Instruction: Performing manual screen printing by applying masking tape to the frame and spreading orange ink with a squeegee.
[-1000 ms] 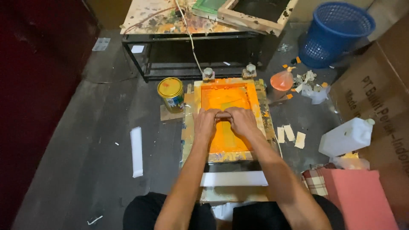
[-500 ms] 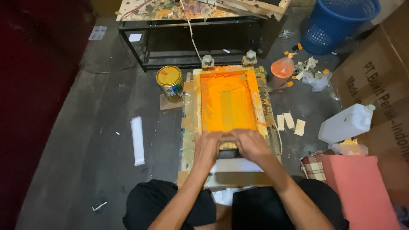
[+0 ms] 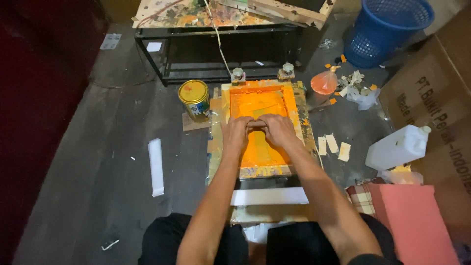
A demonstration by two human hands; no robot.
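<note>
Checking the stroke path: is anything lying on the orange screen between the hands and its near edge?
Nothing visible. Both hands press together mid-screen, and the orange mesh down to the frame's near edge shows only ink.

I see a yellow-lidded paint can (image 3: 195, 99) standing on the dark floor (image 3: 88, 162), with a white strip (image 3: 156, 167) lying well apart from it nearer my side. A paint-spattered table (image 3: 196, 12) on a black metal frame (image 3: 162, 54) runs along the far side. To the right sits a blue plastic basket (image 3: 385, 29), and near it an orange-filled plastic bag (image 3: 324, 82) and some crumpled paper scraps (image 3: 360, 91). Three pale tape pieces (image 3: 333, 145) lie side by side. A white jerrycan (image 3: 398, 147) lies tilted against a brown cardboard box (image 3: 436, 98). Near me rests a pink block (image 3: 414, 221) beside a checked cloth (image 3: 360, 198).
</note>
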